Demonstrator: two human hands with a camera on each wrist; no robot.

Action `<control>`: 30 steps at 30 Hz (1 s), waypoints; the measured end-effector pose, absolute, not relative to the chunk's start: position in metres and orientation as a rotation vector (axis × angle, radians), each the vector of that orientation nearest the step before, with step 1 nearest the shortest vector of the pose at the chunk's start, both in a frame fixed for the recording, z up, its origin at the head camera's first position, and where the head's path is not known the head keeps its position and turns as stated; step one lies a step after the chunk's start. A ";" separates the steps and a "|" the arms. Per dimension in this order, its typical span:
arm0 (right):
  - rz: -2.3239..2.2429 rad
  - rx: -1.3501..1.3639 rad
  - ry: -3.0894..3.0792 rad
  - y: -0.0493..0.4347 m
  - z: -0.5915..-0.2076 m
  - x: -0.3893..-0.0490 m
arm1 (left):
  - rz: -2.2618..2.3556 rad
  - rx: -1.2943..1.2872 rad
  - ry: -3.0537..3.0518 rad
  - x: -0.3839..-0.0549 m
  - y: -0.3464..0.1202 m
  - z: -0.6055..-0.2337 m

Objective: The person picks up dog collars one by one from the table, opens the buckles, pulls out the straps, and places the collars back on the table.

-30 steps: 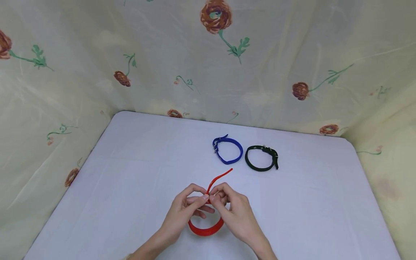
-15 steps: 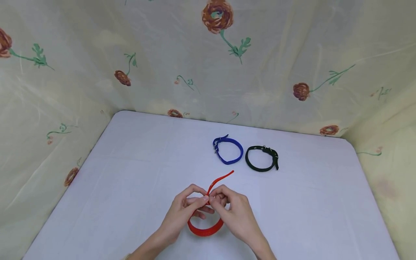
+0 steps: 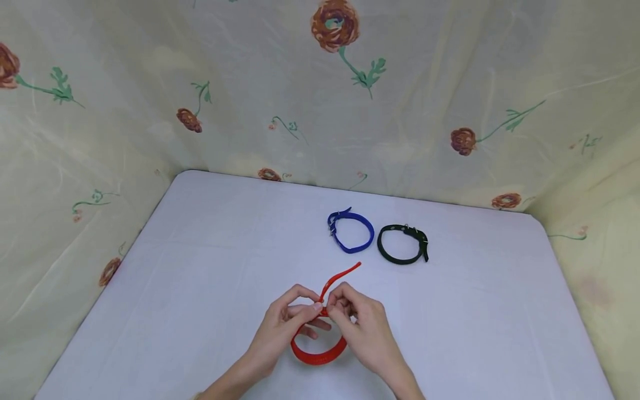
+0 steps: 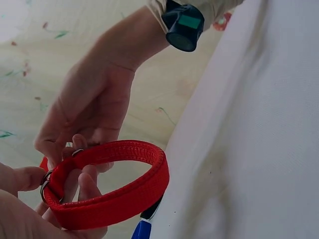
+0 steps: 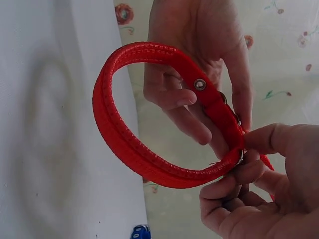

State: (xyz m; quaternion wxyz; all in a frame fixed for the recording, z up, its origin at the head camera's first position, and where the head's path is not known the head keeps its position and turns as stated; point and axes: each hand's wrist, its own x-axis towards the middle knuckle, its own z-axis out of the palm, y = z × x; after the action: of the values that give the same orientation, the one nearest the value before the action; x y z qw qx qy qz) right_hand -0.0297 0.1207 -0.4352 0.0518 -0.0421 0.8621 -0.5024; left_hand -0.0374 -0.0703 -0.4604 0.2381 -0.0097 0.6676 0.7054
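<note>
Both hands hold a red dog collar above the table, its loop facing the body. My left hand pinches it at the buckle end between thumb and index finger. The other left fingers stretch loosely inside the loop. On the opposite side of the buckle, my right hand pinches the collar with thumb and curled fingers. The loose strap end points up and away. In the right wrist view a metal eyelet shows on the band, and metal rings show in the left wrist view. Fingers partly hide the buckle.
A blue collar and a black collar lie buckled in loops beyond the hands. The white-covered table reaches a flower-patterned curtain at the back and sides.
The right hand's fingertips have shifted slightly right, away from the left thumb, uncovering a bit more red near the buckle. The strap end has tipped slightly right. The left hand stays nearly still.
</note>
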 end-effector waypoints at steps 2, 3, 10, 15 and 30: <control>-1.528 -0.125 2.640 0.122 -0.436 -0.029 | 1.938 -0.030 1.823 -0.038 -0.070 -0.460; -1.524 -0.117 2.650 0.122 -0.436 -0.029 | 1.941 -0.034 1.820 -0.038 -0.070 -0.460; -1.578 -0.119 2.624 0.120 -0.439 -0.028 | 1.975 -0.085 1.784 -0.039 -0.070 -0.458; -1.619 -0.151 2.531 0.119 -0.439 -0.028 | 2.006 -0.076 1.776 -0.038 -0.070 -0.457; -1.566 -0.220 2.542 0.121 -0.441 -0.027 | 1.988 -0.028 1.819 -0.038 -0.072 -0.459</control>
State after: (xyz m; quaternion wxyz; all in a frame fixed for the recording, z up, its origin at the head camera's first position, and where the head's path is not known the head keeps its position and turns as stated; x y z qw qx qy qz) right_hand -0.0274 0.1214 -0.4405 0.0738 -0.0734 0.8469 -0.5215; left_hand -0.0382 -0.0716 -0.4592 0.2216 -0.0100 0.6581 0.7195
